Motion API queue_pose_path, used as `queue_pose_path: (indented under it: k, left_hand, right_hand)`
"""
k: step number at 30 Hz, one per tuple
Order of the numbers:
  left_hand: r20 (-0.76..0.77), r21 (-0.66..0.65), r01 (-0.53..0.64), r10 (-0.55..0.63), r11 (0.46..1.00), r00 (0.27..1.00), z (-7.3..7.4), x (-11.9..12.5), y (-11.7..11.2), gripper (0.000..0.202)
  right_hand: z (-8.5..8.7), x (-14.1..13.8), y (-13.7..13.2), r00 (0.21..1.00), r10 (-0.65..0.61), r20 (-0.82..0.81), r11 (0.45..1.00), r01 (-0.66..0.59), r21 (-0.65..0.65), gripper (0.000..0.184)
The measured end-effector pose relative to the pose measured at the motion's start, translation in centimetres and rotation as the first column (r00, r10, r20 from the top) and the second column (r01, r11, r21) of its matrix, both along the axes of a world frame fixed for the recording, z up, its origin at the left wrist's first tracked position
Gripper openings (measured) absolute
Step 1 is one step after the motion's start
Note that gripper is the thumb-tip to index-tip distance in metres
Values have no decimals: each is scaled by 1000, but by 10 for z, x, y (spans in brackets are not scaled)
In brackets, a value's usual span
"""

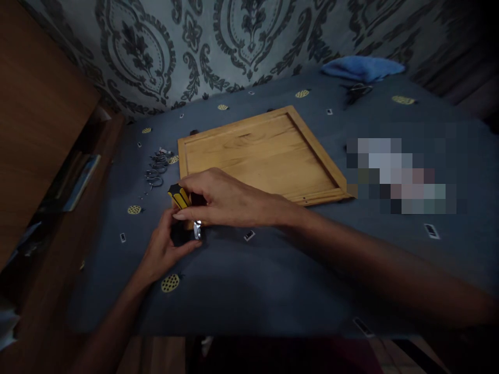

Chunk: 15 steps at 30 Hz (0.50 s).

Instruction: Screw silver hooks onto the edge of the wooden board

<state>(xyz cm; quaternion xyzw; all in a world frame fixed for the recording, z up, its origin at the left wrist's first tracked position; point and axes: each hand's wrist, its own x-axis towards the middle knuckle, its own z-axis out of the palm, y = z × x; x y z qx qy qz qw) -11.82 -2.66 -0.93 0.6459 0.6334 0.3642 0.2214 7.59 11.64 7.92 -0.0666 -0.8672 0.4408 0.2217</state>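
Note:
A screwdriver (180,197) with a yellow and black handle is gripped in my right hand (218,200), tilted over the near left corner of a framed wooden panel (249,156). Just below the right thumb is a small shiny metal fitting (197,230). My left hand (166,249) curls round this corner, its thumb tip against the fitting's lower end and its other fingers partly hidden under the screwdriver. The screwdriver's tip and the panel's corner are covered by my hands. The panel lies flat with its raised rim facing up.
Several curved metal pieces (156,169) lie left of the panel, with tiny bits (144,196) nearby. A blue cloth (362,68) and a dark tangled item (356,91) rest at the back right. A blurred patch (401,176) hides something at right. A wooden cabinet (42,78) borders the left side.

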Motion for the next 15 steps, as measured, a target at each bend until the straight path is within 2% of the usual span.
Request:
queue_pose_path:
  k: [4, 15]
  left_hand:
    - [6, 6, 1, -1, 1000, 1000, 2, 1, 0, 68]
    - [11, -50, -8, 8, 999, 1000, -2, -3, -3, 62]
  right_hand:
    - [5, 3, 2, 999, 32, 31, 999, -31, -6, 31]
    - [-5, -5, -8, 996, -86, -29, 995, 87, 46, 39]
